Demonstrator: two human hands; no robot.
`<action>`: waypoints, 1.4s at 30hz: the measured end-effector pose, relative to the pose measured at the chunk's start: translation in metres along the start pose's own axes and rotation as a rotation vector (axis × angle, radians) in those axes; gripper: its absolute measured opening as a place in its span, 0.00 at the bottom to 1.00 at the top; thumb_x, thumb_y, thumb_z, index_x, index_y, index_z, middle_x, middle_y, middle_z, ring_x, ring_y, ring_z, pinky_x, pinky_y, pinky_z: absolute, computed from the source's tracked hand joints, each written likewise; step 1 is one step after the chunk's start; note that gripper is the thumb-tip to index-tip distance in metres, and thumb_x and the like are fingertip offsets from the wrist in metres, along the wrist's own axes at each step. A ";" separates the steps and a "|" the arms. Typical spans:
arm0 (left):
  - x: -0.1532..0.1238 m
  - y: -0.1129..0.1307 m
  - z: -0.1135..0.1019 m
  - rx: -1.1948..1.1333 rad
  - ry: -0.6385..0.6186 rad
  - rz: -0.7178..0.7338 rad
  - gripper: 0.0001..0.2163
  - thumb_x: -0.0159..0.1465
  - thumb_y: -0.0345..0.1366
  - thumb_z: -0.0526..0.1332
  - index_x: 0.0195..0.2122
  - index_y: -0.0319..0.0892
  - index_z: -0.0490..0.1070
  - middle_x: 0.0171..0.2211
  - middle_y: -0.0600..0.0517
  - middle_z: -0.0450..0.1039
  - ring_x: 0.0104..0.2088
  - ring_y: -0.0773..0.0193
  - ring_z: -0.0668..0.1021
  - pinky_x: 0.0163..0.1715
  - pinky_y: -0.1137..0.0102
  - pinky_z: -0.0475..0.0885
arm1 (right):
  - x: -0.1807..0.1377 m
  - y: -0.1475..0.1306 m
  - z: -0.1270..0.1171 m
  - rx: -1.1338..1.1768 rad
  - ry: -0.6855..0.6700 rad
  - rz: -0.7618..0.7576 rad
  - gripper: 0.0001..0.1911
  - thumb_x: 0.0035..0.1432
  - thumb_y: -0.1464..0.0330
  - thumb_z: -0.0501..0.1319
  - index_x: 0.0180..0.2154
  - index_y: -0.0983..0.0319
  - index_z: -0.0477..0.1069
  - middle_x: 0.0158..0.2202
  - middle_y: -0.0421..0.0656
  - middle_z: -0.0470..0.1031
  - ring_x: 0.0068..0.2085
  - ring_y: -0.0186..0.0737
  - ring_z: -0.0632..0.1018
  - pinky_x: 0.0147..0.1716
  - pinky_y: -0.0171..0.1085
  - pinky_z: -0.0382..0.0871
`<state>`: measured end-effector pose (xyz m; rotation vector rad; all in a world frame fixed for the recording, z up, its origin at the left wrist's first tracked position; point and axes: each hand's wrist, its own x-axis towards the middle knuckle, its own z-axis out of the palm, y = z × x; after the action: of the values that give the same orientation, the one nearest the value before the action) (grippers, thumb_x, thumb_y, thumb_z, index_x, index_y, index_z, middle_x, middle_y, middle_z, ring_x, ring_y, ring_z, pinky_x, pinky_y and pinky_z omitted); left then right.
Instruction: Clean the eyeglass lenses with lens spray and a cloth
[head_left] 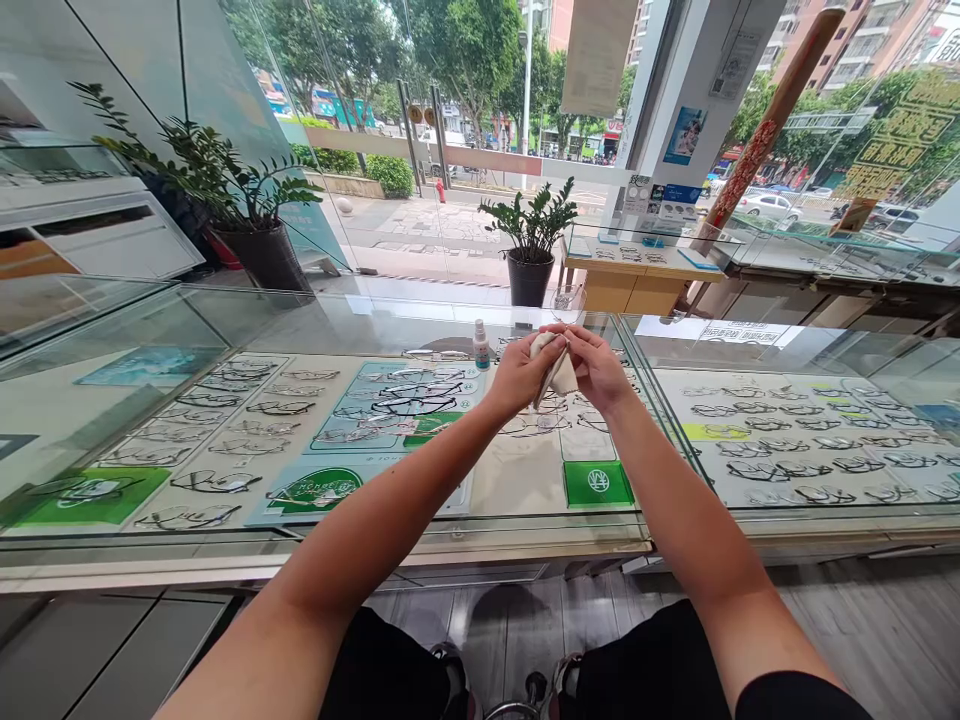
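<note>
Both my hands meet above the glass counter, fingers closed. My left hand (pixel 519 378) grips a cream wiping cloth (pixel 564 378), bunched between the fingers and hanging below them. My right hand (pixel 598 372) pinches at the cloth's upper edge, touching the left fingers. A thin-rimmed pair of eyeglasses (pixel 568 300) sticks up just above my fingertips, one clear lens showing; the rest is covered by cloth and fingers. Left of my hands, a small white spray bottle (pixel 481 348) stands upright on the counter top.
Under the glass of the display counter (pixel 517 535) lie rows of eyeglass frames (pixel 416 392), with more in the right-hand case (pixel 795 440). A potted plant (pixel 529 275) stands beyond the counter, another plant (pixel 259 250) farther left. Behind is a large window.
</note>
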<state>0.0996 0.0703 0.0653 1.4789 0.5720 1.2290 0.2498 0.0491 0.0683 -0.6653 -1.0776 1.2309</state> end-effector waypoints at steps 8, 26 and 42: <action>0.003 0.007 -0.008 -0.005 -0.103 -0.062 0.32 0.59 0.69 0.74 0.30 0.41 0.75 0.27 0.53 0.72 0.30 0.65 0.69 0.32 0.68 0.65 | 0.001 -0.004 -0.004 0.019 0.011 0.009 0.19 0.51 0.54 0.83 0.42 0.55 0.90 0.47 0.44 0.91 0.49 0.46 0.87 0.52 0.43 0.84; -0.001 0.002 -0.003 0.126 -0.020 0.148 0.28 0.66 0.66 0.70 0.38 0.41 0.81 0.33 0.50 0.80 0.36 0.61 0.77 0.39 0.67 0.72 | 0.000 -0.002 -0.003 0.060 -0.039 0.024 0.17 0.53 0.55 0.81 0.42 0.55 0.90 0.48 0.42 0.91 0.46 0.43 0.86 0.46 0.38 0.82; 0.004 0.006 -0.021 0.005 -0.328 -0.058 0.25 0.60 0.53 0.81 0.44 0.37 0.79 0.35 0.51 0.78 0.34 0.65 0.74 0.34 0.70 0.67 | 0.006 -0.001 -0.012 0.079 0.005 -0.018 0.11 0.55 0.59 0.80 0.37 0.56 0.87 0.48 0.44 0.91 0.49 0.46 0.86 0.52 0.43 0.83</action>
<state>0.0809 0.0805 0.0705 1.6145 0.3939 0.9150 0.2607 0.0567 0.0662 -0.5969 -1.0233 1.2495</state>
